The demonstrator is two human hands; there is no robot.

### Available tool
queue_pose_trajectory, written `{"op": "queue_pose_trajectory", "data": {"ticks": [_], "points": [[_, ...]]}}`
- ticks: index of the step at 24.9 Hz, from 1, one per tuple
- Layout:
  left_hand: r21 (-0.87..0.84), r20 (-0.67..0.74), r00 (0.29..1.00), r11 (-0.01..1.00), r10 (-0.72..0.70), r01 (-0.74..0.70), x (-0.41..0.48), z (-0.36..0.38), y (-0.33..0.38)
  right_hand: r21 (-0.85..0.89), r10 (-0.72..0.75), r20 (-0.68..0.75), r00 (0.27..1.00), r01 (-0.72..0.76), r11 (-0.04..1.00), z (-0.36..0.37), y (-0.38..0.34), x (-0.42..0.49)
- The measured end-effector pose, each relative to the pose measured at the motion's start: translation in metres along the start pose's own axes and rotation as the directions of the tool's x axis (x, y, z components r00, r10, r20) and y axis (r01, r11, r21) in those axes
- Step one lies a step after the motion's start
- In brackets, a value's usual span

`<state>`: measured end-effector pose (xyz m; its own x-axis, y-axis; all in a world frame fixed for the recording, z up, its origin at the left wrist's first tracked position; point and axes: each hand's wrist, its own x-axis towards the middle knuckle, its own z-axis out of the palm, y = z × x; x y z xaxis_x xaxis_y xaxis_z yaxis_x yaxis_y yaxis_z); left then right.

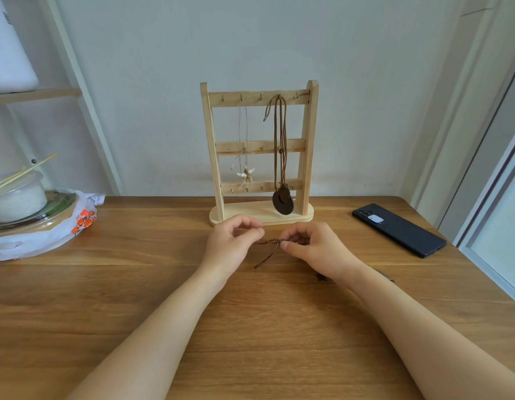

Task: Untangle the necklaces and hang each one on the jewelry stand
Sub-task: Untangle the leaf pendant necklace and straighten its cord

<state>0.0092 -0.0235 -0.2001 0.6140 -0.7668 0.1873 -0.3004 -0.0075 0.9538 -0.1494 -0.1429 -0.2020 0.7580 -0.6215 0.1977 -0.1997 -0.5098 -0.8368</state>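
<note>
Left hand (233, 241) and right hand (311, 243) each pinch a knotted brown cord necklace (272, 242) just above the wooden table (135, 284). Behind, the pale wooden jewelry stand (308, 145) carries a thin pale starfish-charm necklace (246, 173) and a brown cord necklace with dark disc pendant (280, 134). Judged: one knot, one hanging left.

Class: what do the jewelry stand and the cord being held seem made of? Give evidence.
Pale ladder-shaped jewelry stand: light wood, apparently unvarnished; grain shows, matte. Thin brown knotted cord: likely leather or waxed cotton; matte, limp, cannot tell which.
</note>
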Motion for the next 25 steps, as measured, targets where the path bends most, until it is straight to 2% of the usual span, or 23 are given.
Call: {"op": "queue_pose_trajectory", "data": {"ticks": [5, 9, 11, 13, 14, 16, 19, 23, 25], "points": [[0.138, 0.168, 0.98, 0.982, 0.103, -0.126, -0.0027, 0.0036, 0.0001, -0.026, -0.054, 0.013, 0.998, 0.054, 0.998, 0.0003, -0.0001, -0.0001], [0.207, 0.235, 0.971, 0.974, 0.038, -0.088, -0.0023, 0.0018, 0.0006, -0.04, -0.056, 0.01, 0.998, 0.056, 0.998, -0.0005, -0.0018, -0.0006], [0.198, 0.167, 0.986, 0.979, 0.013, -0.046, -0.0026, 0.0022, 0.0023, -0.033, -0.056, -0.004, 0.998, 0.055, 0.998, -0.0005, -0.0003, -0.0001], [0.111, 0.041, 0.999, 0.994, -0.005, 0.0, -0.0023, 0.0016, 0.0035, -0.022, -0.053, -0.019, 0.998, 0.053, 0.998, -0.0006, 0.0013, -0.0007], [0.064, 0.023, 1.0, 0.998, -0.017, 0.015, -0.0019, 0.0006, 0.0034, -0.019, -0.052, -0.022, 0.998, 0.051, 0.998, -0.0004, 0.0017, -0.0012], [0.058, 0.107, 0.994, 0.998, -0.023, 0.017, -0.0018, -0.0008, 0.0028, -0.013, -0.052, -0.019, 0.998, 0.052, 0.999, -0.0003, 0.0022, -0.0014], [0.197, 0.229, 0.973, 0.977, 0.038, -0.084, -0.0014, 0.0014, -0.0009, -0.008, -0.066, -0.006, 0.998, 0.066, 0.998, -0.0011, 0.001, -0.0001], [0.17, 0.136, 0.99, 0.984, 0.033, -0.056, -0.0015, 0.0018, -0.0029, -0.02, -0.072, -0.006, 0.997, 0.072, 0.997, -0.0014, 0.0014, -0.0003], [0.218, 0.157, 0.987, 0.973, 0.034, -0.069, -0.0016, 0.0017, -0.0027, -0.031, -0.076, -0.005, 0.997, 0.076, 0.997, -0.0009, 0.0015, -0.0002]]}}
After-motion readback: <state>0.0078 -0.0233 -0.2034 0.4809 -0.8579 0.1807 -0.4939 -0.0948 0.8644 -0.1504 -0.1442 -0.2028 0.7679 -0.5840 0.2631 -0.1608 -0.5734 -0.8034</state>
